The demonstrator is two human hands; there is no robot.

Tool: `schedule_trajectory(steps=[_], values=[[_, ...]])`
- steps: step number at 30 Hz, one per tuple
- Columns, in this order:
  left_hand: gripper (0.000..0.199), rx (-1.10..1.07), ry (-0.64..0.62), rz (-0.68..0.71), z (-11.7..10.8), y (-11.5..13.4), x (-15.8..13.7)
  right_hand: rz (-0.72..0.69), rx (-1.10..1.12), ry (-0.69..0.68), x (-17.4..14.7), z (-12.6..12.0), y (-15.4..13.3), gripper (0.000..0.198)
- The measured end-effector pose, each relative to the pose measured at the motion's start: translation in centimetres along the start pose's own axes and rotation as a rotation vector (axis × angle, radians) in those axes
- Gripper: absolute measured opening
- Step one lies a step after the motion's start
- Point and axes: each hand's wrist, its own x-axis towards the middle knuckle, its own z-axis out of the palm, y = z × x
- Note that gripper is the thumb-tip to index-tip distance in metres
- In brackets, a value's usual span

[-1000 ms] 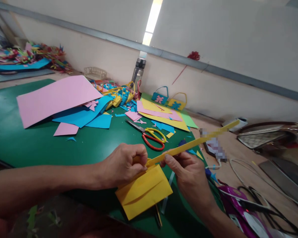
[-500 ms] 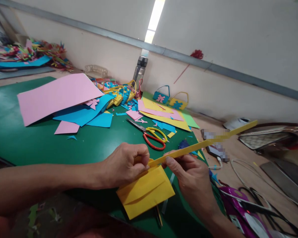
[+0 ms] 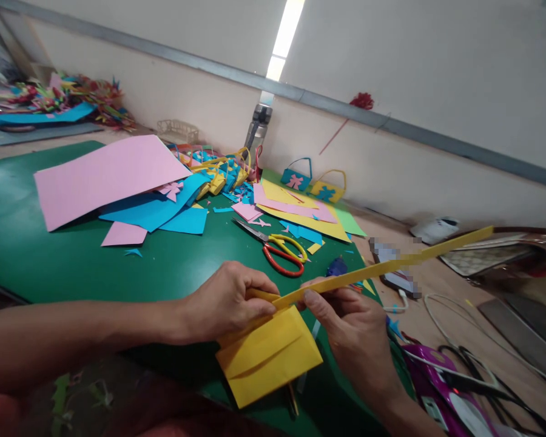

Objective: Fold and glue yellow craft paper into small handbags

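Observation:
My left hand point(image 3: 239, 300) is closed in a pinch at the top edge of a small folded yellow paper bag point(image 3: 273, 361), where one end of a yellow paper strip point(image 3: 368, 269) meets it. Between thumb and fingers, my right hand point(image 3: 346, 312) grips that strip close to the bag. The strip's long free end slants up to the right. Whether the strip is stuck to the bag cannot be made out. A thin, pointed stick-like thing point(image 3: 293, 400) shows below the bag, mostly hidden.
Scissors point(image 3: 282, 252) with red and yellow handles lie beyond my hands on the green board point(image 3: 177, 267). Pink sheets point(image 3: 113, 176), blue paper and finished little bags point(image 3: 295, 177) are behind. At right are a phone point(image 3: 394, 264), cables and a purple device point(image 3: 450, 388).
The strip's free end has swung slightly right and down. My left fingers have shifted a little along the strip, and the bag has moved slightly down and right.

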Motion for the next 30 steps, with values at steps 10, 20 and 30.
schedule_trajectory(steps=[10, 20, 30], values=[[0.016, -0.019, -0.021, -0.041, 0.1, 0.0, 0.0, -0.054, -0.102, 0.003, -0.1, 0.1, -0.1, 0.013], [0.018, 0.016, -0.030, -0.021, 0.1, 0.0, 0.0, -0.114, -0.212, 0.012, -0.4, -0.1, 0.1, 0.014], [0.014, -0.052, 0.091, -0.111, -0.1, 1.0, -0.3, 0.066, -0.012, -0.368, -0.4, 0.0, -0.8, 0.022]])
